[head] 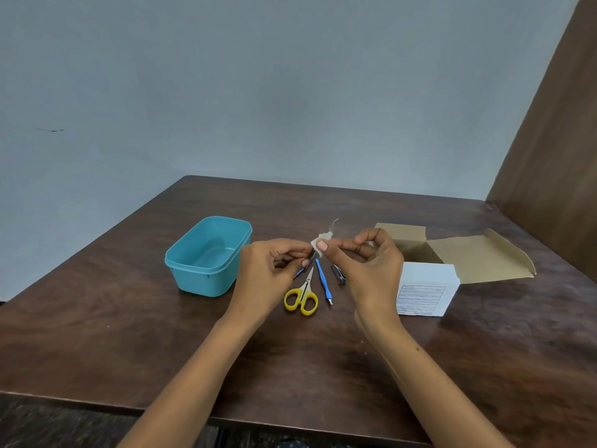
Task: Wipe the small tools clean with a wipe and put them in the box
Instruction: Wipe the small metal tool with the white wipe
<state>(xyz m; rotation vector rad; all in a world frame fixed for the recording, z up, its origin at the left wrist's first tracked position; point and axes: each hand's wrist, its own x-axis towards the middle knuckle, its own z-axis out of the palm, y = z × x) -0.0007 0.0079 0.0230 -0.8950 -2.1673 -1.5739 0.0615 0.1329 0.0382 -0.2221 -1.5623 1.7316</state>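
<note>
My left hand (269,270) pinches the lower end of a thin metal tool (333,225) held above the table. My right hand (368,253) presses a small white wipe (319,244) around the tool's shaft with thumb and fingers. The tool's curved tip sticks up past the wipe. Below my hands lie yellow-handled scissors (302,295), a blue-handled pick (323,281), a dark nail clipper (338,274) and another blue tool (298,273) mostly hidden by my left hand. An empty teal plastic box (206,257) stands open to the left.
An open white cardboard carton (426,289) with brown flaps sits to the right of my hands. The dark wooden table (129,334) meets a grey wall at the back and a brown panel on the right. Its front edge runs near my forearms.
</note>
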